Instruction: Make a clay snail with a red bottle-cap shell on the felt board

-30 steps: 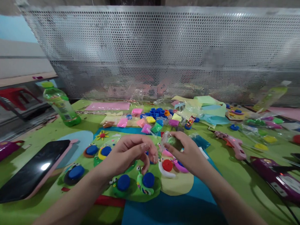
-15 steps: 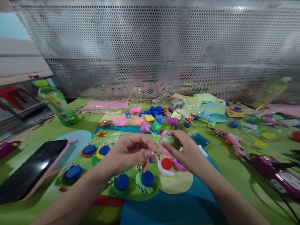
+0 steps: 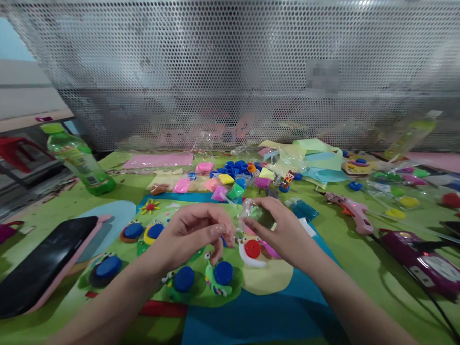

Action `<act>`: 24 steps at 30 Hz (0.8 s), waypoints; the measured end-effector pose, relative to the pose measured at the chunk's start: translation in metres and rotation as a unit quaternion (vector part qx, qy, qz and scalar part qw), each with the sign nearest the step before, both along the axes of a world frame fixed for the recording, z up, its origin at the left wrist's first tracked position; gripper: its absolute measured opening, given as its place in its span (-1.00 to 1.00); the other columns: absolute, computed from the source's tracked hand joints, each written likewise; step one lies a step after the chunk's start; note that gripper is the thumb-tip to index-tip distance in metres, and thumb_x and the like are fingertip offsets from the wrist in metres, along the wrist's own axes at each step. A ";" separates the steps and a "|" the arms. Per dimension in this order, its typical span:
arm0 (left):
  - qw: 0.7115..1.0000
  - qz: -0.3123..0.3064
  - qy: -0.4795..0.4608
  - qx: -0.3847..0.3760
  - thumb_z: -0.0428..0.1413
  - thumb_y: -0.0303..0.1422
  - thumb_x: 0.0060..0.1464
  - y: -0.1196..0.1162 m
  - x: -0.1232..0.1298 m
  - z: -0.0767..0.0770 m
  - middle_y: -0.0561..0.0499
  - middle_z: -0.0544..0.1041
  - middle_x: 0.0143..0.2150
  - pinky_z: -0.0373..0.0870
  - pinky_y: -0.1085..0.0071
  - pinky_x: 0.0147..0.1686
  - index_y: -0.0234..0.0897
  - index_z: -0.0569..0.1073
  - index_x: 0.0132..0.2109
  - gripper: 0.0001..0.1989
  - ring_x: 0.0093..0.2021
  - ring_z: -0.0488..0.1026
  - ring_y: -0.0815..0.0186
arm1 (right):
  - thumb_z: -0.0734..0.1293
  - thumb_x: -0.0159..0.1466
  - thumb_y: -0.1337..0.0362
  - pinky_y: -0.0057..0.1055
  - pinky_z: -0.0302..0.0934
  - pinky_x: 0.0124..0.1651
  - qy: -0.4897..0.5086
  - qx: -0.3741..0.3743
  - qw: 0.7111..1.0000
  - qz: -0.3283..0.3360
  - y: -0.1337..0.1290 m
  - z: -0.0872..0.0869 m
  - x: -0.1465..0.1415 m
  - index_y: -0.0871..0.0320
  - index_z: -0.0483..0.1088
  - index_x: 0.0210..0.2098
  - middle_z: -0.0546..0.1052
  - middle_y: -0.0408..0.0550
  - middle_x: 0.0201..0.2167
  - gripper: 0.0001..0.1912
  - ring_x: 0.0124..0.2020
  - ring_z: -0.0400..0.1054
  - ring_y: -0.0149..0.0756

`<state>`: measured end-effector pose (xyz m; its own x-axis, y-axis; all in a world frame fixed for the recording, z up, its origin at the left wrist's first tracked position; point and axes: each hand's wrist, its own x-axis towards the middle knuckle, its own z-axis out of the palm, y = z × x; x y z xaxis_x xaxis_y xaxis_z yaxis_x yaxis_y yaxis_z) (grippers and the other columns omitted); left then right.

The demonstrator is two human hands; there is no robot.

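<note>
My right hand (image 3: pixel 271 220) grips a small clear plastic bag (image 3: pixel 247 210) between thumb and fingers; what is inside it I cannot make out. Close by on the left, my left hand (image 3: pixel 202 231) hovers with loosely bent fingers, its thumb a little apart from them and nothing visible in between. Below both hands lies a green paper shape (image 3: pixel 194 299) on blue paper (image 3: pixel 254 321). It carries several clay snails with blue bottle-cap shells, such as a green snail (image 3: pixel 221 274). A white snail with a red cap (image 3: pixel 252 249) rests on a cream paper circle (image 3: pixel 274 281).
Behind the hands are a heap of blue caps (image 3: pixel 238 169) and several coloured clay packets (image 3: pixel 225 179). A phone (image 3: pixel 39 266) and a green bottle (image 3: pixel 80 161) stand or lie left. At right are a pink glue gun (image 3: pixel 353 213) and a purple power strip (image 3: pixel 424 262).
The thumb of my left hand has drawn slightly back from its fingertips and away from the plastic bag. My right hand keeps its grip. The whole view has shifted a little.
</note>
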<state>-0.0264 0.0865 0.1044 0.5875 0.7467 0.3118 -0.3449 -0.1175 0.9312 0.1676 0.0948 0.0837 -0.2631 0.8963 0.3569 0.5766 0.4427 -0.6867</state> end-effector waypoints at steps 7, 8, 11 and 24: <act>1.000 -0.001 0.002 -0.002 0.12 -0.45 0.03 0.001 -0.001 -0.003 0.05 0.41 -0.44 0.30 0.58 -0.67 -0.29 0.45 -0.31 -0.96 -0.60 0.34 0.49 | 0.25 0.19 0.11 -0.30 0.25 -0.18 0.001 0.005 1.000 0.004 0.000 0.000 0.001 0.18 0.30 -0.16 0.40 0.02 -0.22 -0.69 -0.20 0.32 -0.26; 1.000 -0.002 0.006 -0.007 0.11 -0.43 0.05 0.001 -0.001 -0.002 0.04 0.41 -0.44 0.31 0.58 -0.67 -0.29 0.45 -0.30 -0.96 -0.60 0.34 0.49 | 0.24 0.19 0.10 -0.30 0.25 -0.19 0.001 0.002 1.000 0.005 0.001 -0.001 0.001 0.18 0.30 -0.16 0.40 0.02 -0.22 -0.68 -0.20 0.32 -0.26; 0.999 -0.002 0.035 -0.020 0.04 -0.37 0.12 -0.001 -0.001 0.001 0.01 0.43 -0.42 0.32 0.58 -0.66 -0.29 0.46 -0.24 -0.87 -0.58 0.35 0.47 | 0.23 0.20 0.07 -0.30 0.26 -0.22 -0.002 -0.014 1.000 0.002 0.001 -0.001 0.001 0.15 0.30 -0.14 0.40 0.03 -0.20 -0.66 -0.20 0.33 -0.24; 1.000 0.008 0.022 0.013 0.15 -0.46 -0.01 0.002 -0.001 -0.001 0.00 0.51 -0.42 0.35 0.63 -0.71 -0.24 0.53 -0.30 -0.91 -0.59 0.39 0.47 | 0.25 0.19 0.14 -0.30 0.25 -0.17 0.003 -0.012 1.000 -0.001 0.000 0.002 0.001 0.17 0.30 -0.14 0.39 0.04 -0.20 -0.70 -0.19 0.32 -0.26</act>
